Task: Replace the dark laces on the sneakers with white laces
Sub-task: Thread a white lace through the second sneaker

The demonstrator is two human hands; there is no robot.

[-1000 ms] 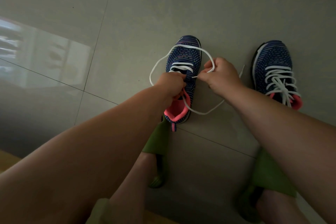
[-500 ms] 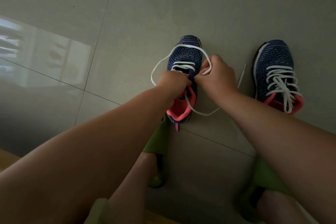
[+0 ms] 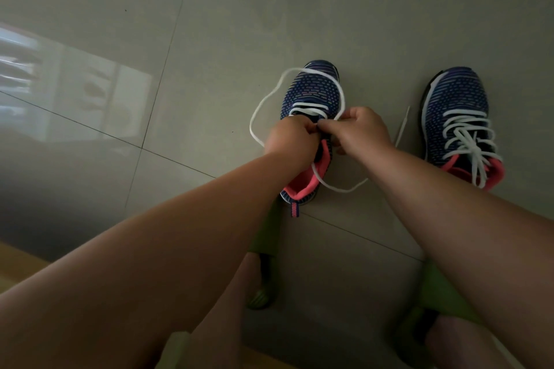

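Two blue knit sneakers with pink insides sit on a grey tiled floor [image 3: 299,15], toes pointing away from the person. The left sneaker [image 3: 313,93] is the one being worked on. Only its lowest holes near the toe have white lace [image 3: 263,105] going across them. The rest of that lace is loose: one big loop swings out over the floor on the left side and back over the toe, and another loop drops past the pink heel opening onto the floor on the right. Both hands meet right over the middle of this sneaker, fingertips touching or almost touching. The left hand [image 3: 292,138] has its fingers curled and seems to pinch the lace at the shoe's tongue. The right hand [image 3: 359,130] is curled too and pinches the lace just beside the other hand. A thin white lace tip [image 3: 403,124] sticks up on the floor between the two shoes. The right sneaker [image 3: 457,117] stands well apart on the right, and its white lace is already crossed all the way up, with loose ends lying over the pink collar. Green slippers [image 3: 266,237] on the person's feet show near the bottom
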